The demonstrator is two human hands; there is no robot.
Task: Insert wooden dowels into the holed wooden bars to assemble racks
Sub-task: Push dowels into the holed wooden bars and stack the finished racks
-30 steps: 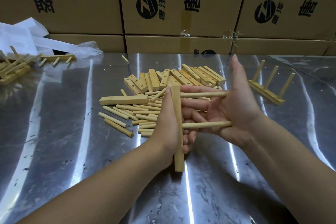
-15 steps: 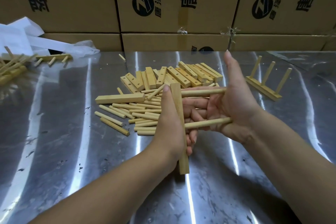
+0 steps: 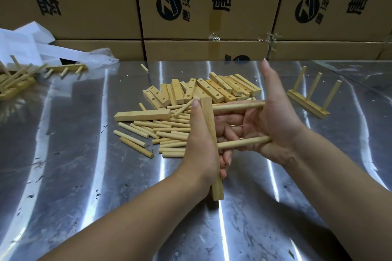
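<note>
My left hand [image 3: 199, 144] grips a holed wooden bar [image 3: 212, 146] held upright above the table. Two dowels stick out of the bar to the right: an upper dowel [image 3: 237, 106] and a lower dowel [image 3: 244, 142]. My right hand [image 3: 273, 121] has its palm against the free ends of both dowels, fingers straight and thumb pointing up. Behind the hands lie a heap of loose dowels [image 3: 169, 135] and a row of holed bars [image 3: 214, 89]. A single bar [image 3: 142, 115] lies apart at the heap's left.
A finished rack [image 3: 309, 99] with three upright dowels stands at the right. More finished racks [image 3: 19, 80] lie piled at the far left beside white plastic bags [image 3: 25, 46]. Cardboard boxes [image 3: 201, 6] wall off the back of the shiny metal table [image 3: 84, 176].
Both hands and the bar with its two dowels have stayed almost in place; the view has shifted only slightly.
</note>
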